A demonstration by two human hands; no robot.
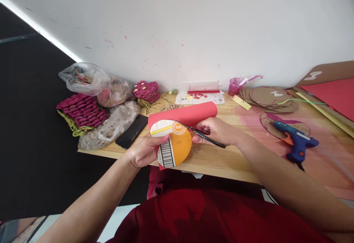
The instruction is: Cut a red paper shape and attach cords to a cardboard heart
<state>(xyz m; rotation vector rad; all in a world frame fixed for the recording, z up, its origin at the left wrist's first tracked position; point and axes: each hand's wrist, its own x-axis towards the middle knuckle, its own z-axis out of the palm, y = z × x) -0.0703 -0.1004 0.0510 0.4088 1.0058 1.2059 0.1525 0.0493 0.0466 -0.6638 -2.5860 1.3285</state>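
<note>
My left hand (145, 149) pinches a round printed card disc (181, 150) with an orange area, a white area and a barcode. Its thumb lies on top, and red paper shows behind the disc. Beyond it the red paper (182, 113) curls into a roll across the table. In my right hand (217, 130) is a pair of black-handled scissors (208, 139), fingers closed round the handles. The thin blades lie at the disc's upper right edge, against the red paper. The fingers of my left hand under the disc are hidden.
On the left are woven magenta pieces (83, 112), plastic bags (110, 125) and a black phone (132, 131). Small stars (197, 96) lie on white paper behind. To the right are a pink cup (235, 85), cardboard discs (268, 97) and a blue glue gun (298, 141).
</note>
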